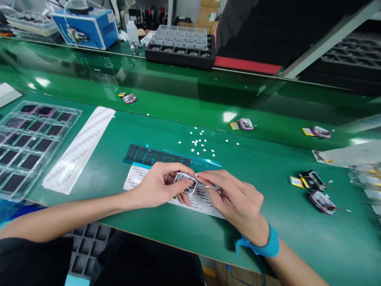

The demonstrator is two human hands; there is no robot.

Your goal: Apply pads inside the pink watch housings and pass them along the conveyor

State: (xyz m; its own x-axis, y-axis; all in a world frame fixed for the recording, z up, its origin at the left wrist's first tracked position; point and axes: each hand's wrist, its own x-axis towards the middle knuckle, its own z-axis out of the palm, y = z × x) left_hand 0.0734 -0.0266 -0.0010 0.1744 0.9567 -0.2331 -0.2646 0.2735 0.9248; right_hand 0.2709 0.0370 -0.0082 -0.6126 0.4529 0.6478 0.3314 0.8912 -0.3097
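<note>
My left hand (160, 186) is closed round an opened smartwatch case (181, 178) with a pale purple rim, its thumb lying over the exposed circuit board. My right hand (235, 194) meets it at the case's right edge. Metal tweezers (212, 187) lie in the right hand's grip, and a tiny white piece (196, 175) shows at its index fingertip. Below both hands lies a white printed sheet (205, 204). A blue film strip with black adhesive pieces (157, 155) is just beyond them. Small white bits (199, 142) are scattered farther back.
On the left are a clear tray of watch screens (32, 135) and a long white strip (80, 147). Opened watches with batteries (246, 124) sit on the green belt (178, 101); more watch parts (321, 201) lie right. A blue machine (89, 28) stands behind.
</note>
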